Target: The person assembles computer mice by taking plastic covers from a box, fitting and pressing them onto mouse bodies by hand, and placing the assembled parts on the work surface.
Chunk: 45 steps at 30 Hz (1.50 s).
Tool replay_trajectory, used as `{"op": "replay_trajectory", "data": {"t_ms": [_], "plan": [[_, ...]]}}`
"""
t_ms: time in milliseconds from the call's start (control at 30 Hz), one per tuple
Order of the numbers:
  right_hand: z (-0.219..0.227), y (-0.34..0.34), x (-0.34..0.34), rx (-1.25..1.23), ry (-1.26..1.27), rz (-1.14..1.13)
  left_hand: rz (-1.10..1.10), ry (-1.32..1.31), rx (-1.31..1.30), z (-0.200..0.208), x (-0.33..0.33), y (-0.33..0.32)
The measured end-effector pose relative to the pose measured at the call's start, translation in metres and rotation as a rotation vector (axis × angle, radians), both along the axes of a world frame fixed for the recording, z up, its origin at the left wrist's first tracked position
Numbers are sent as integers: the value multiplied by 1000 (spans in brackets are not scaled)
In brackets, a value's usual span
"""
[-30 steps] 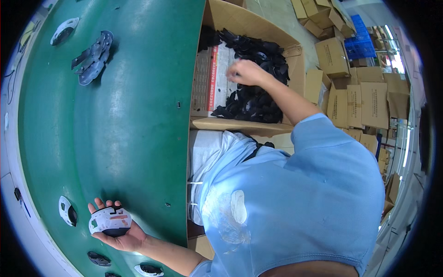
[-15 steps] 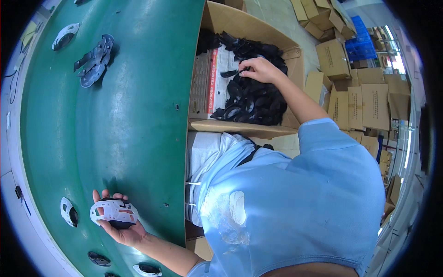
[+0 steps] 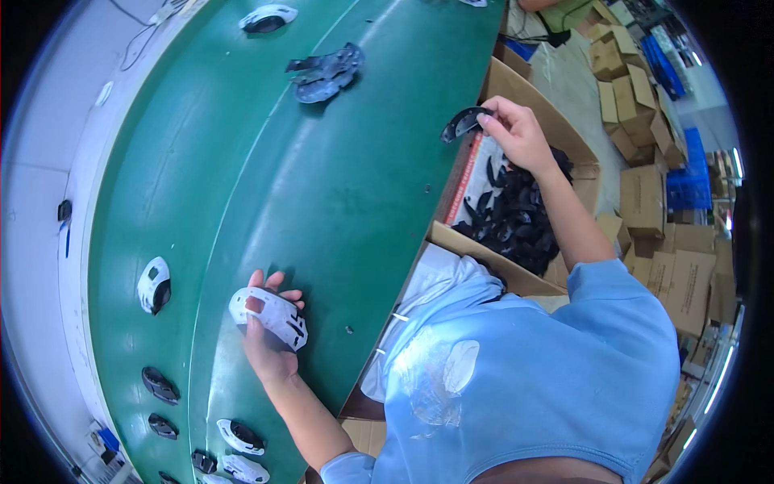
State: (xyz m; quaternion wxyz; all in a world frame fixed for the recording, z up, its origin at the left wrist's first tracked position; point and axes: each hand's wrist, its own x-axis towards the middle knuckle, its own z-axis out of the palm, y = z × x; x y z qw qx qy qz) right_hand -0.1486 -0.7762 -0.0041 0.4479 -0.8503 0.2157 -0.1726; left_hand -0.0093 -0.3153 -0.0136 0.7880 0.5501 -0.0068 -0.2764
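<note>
In my left hand (image 3: 270,355) rests a white plastic shell (image 3: 276,313) with cut-outs and a dark part below, shaped like a computer mouse cover. The thumb lies along it and the fingers curl behind it, above the green table (image 3: 355,194). My right hand (image 3: 520,133) pinches a thin black curved plastic piece (image 3: 462,123) between thumb and fingers. That piece hangs over the table-side edge of an open cardboard box (image 3: 484,254). Inside the box lies a heap of similar black curved pieces (image 3: 516,218), beside a white and red printed panel.
A cluster of dark grey plastic parts (image 3: 326,77) lies on the far table. White-and-black shells (image 3: 155,286) and dark shells (image 3: 160,385) are scattered along the left and near side. Cardboard boxes (image 3: 685,290) and a blue crate (image 3: 688,173) stand on the right.
My right hand has come up out of the heap with the black curved piece and moved toward the table. My left hand has tilted the white shell. The whole view has turned.
</note>
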Motion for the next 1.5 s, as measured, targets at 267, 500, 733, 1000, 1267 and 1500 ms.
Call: {"op": "replay_trajectory", "data": {"t_ms": [267, 500, 733, 1000, 1267, 1500], "plan": [[17, 26, 131, -536, -175, 160, 15, 24, -97, -8, 0, 7], [-8, 59, 211, -999, -325, 374, 99, 1, -86, -16, -8, 6], [-19, 58, 199, -1014, -209, 499, 158, -67, -144, -14, -3, 7], [21, 108, 181, -374, -343, 436, 263, -119, -168, -10, -2, -7], [18, 293, 136, 569, -365, 919, 381, -382, -81, 2, -17, -24], [1, 295, 143, -132, -669, 924, 451, -469, 44, -11, -21, -19]]}}
